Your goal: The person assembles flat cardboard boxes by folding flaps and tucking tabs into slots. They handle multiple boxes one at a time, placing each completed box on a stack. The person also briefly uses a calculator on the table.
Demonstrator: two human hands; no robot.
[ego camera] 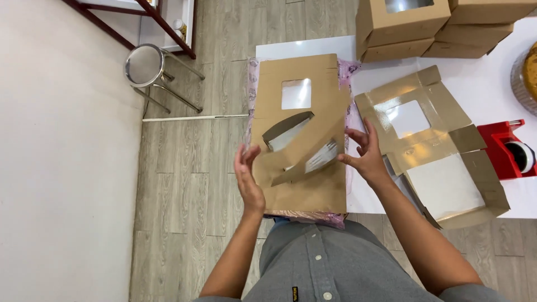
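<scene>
My left hand [247,174] and my right hand [364,152] are raised with fingers spread on either side of a flat brown cardboard box blank [305,145] that is half lifted, its flaps folding up. It lies on a stack of flat blanks [296,72] with square clear windows, wrapped in pink plastic. Both palms touch or nearly touch the lifted blank's edges; neither hand is closed around it.
A partly folded window box [430,145] lies open on the white table [492,89] to the right. Assembled brown boxes [403,25] are stacked at the back. A red tape dispenser [512,148] stands at the right edge. A metal stool [146,64] stands on the wooden floor, left.
</scene>
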